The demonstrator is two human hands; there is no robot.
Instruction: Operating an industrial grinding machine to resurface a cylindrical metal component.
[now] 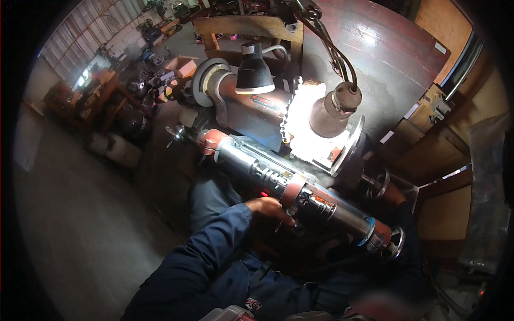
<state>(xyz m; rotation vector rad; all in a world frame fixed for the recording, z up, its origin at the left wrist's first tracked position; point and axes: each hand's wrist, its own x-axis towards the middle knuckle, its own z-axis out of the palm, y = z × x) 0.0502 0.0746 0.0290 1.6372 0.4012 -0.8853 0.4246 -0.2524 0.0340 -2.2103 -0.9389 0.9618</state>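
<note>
A long metal machine carriage (241,158) with a polished cylinder and reddish end collars lies slantwise across my front. Below its middle reddish collar (293,191), my left hand (270,208) is closed round a small dark lever (296,226), its fingertips partly hidden. On the right, in shadow, my right hand (395,195) is at a metal handwheel (381,184) and appears closed on its rim; the wheel covers some fingers. Another, bright handwheel (396,243) sits at the carriage's near right end. Behind the carriage stands a round flange (348,147) beside a strongly lit part.
Two lamps hang over the machine: a black one (254,69) and a grey one (334,109) on a cable. A chain (288,120) drops beside the brown machine body (254,107). Wooden panels (444,214) stand close on my right. Benches and clutter (112,101) fill the far left.
</note>
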